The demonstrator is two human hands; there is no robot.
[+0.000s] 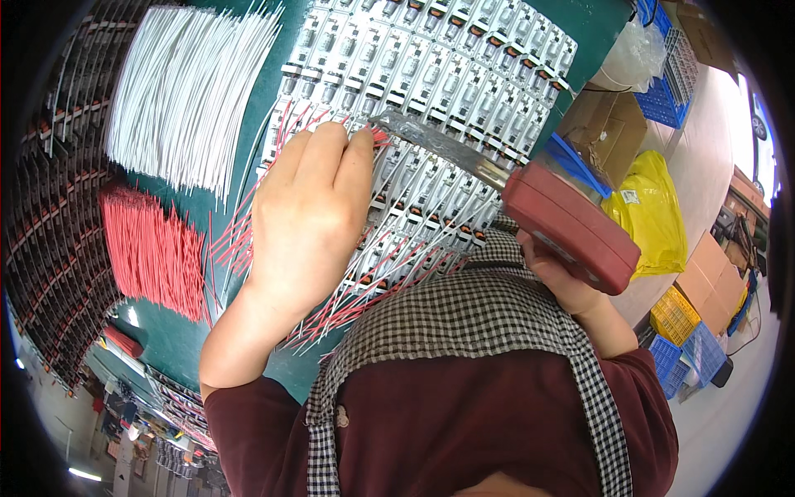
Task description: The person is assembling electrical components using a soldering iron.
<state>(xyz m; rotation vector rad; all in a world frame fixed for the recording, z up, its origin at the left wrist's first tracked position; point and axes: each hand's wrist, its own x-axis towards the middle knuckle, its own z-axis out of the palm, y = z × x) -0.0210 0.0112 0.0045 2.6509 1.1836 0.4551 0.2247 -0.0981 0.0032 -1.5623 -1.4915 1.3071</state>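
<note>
My right hand [563, 282] is wrapped round a red soldering gun [571, 228]. Its long, dark, crusted tip points left and reaches close to my left fingertips. My left hand [315, 199] is closed over the rows of small white and metal parts [431, 70], with red wires [236, 248] running out past both its sides. The undersides of its fingers are hidden, but red wire ends show beside the fingertips. On the nearer rows, white and red wires [397, 265] trail from the parts toward the checked apron [447, 311].
On the green table [195, 203] to the left lie a bundle of white wires [186, 91] and a bundle of red wires [153, 248]. Dense racks of parts [58, 190] stand at far left. On the right are a cardboard box [604, 132], a yellow bag [658, 215] and blue crates [675, 79].
</note>
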